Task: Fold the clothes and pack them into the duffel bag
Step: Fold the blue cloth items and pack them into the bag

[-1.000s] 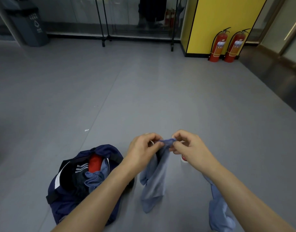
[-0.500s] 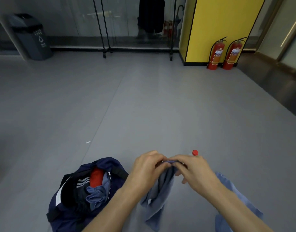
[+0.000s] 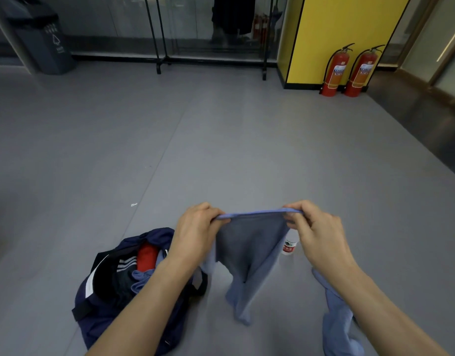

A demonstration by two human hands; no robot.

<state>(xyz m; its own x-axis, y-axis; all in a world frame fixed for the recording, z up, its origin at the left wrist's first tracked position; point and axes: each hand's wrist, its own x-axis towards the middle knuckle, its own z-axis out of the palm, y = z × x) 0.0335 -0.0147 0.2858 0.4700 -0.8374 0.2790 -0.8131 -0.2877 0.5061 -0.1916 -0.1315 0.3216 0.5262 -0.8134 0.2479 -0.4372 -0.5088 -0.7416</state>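
Above floor [image 3: 221, 150], head view: left hand [image 3: 198, 227] and right hand [image 3: 316, 232] each pinch top edge of blue garment [image 3: 249, 242]; both grips clenched on cloth. Edge runs taut left-right, rest hangs below. Duffel bag [image 3: 100, 319] open, lower left, nearer left hand. Half second ago hands nearly touched; now spread apart.

dim, flat light, soft shadows. glass [image 3: 195, 27] left of yellow panel [image 3: 337, 34] shows reflections. lines near panel bow: wide-angle distortion. blue garment [image 3: 249, 253] hem slightly motion-blurred.
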